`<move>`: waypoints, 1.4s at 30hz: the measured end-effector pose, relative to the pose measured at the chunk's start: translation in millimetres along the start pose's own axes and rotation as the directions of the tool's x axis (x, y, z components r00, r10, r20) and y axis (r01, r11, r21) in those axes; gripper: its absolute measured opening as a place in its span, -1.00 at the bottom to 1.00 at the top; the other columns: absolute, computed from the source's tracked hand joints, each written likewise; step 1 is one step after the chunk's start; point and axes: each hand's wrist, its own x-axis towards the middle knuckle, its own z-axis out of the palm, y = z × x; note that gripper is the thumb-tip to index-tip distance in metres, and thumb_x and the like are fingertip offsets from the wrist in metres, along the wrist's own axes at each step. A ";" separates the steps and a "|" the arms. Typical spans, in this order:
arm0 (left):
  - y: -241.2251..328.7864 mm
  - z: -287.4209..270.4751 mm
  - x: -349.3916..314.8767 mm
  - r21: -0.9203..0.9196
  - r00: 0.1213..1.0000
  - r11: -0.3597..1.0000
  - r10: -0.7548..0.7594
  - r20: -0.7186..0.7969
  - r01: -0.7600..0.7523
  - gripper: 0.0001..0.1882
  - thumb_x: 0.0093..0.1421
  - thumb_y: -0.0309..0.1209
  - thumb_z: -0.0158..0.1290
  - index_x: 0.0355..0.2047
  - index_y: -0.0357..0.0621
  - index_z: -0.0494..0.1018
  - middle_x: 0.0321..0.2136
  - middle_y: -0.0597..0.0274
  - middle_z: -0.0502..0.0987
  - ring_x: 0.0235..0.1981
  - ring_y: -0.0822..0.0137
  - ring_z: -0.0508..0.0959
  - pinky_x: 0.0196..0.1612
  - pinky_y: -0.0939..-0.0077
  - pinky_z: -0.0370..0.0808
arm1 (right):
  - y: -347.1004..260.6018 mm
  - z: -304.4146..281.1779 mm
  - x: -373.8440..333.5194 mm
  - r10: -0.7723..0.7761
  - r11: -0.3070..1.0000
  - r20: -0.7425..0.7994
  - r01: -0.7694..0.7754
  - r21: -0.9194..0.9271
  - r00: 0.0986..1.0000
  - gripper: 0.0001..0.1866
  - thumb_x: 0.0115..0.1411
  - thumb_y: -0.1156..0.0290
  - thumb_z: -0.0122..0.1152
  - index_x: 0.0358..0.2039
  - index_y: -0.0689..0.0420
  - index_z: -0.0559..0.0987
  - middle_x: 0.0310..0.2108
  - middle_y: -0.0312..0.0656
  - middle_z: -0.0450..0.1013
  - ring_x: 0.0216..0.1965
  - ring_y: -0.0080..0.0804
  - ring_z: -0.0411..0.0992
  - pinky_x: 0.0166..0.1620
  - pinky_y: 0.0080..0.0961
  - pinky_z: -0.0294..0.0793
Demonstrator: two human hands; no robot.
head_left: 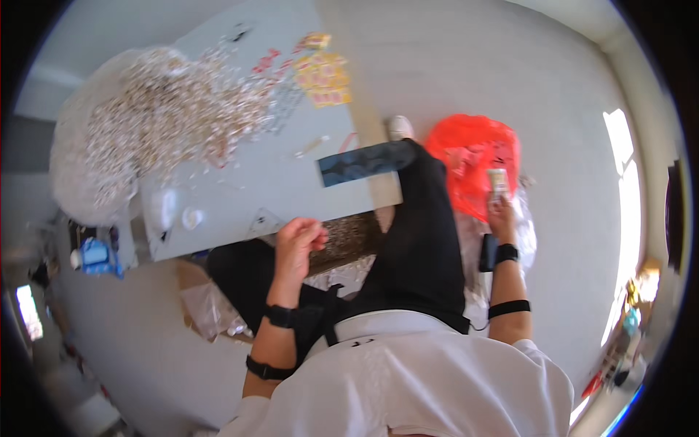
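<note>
Far to the left of the left hand [295,246], past the worktop's near corner, stands a blue bottle [95,252] with a pale cap; its contents cannot be made out. Nearer, but well beyond that hand on its left, a large clear plastic bag [71,171] lies open on the grey worktop [287,191]. A heap of small, pale, slender pieces [175,120] fills it and spills out toward the yellow packets. Down and left of the left hand, below the worktop, an open cardboard box [191,280] holds crumpled clear plastic. The left hand hovers near the worktop's front edge, fingers loosely curled; whether anything small is pinched there, I cannot tell. Just right of it, below that edge, sits a brown container [357,239] full of small brownish bits. Ahead of the left hand, across the worktop, lie grouped yellow packets [322,79]. Between the hands, a dark blue strip [364,163] reaches from the worktop onto the person's knee. At the right, an open red plastic bag [457,131] spreads just ahead of the right hand [500,207], with crumpled reddish material inside. The right hand grips a small pale packet [498,179] over the bag's near side.
</note>
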 end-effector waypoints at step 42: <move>157.1 -267.3 36.5 0.270 0.475 0.765 0.593 -0.650 -0.585 -0.93 0.10 -0.53 0.21 -0.41 -0.25 0.54 -0.45 0.24 0.57 -0.46 0.45 0.51 -0.38 0.54 0.46 | 183.9 321.8 -229.6 0.383 0.535 0.603 0.364 -0.762 0.700 -0.85 0.18 0.59 0.21 -0.22 0.27 0.59 -0.40 -0.24 0.56 -0.43 -0.58 0.49 -0.36 -0.68 0.45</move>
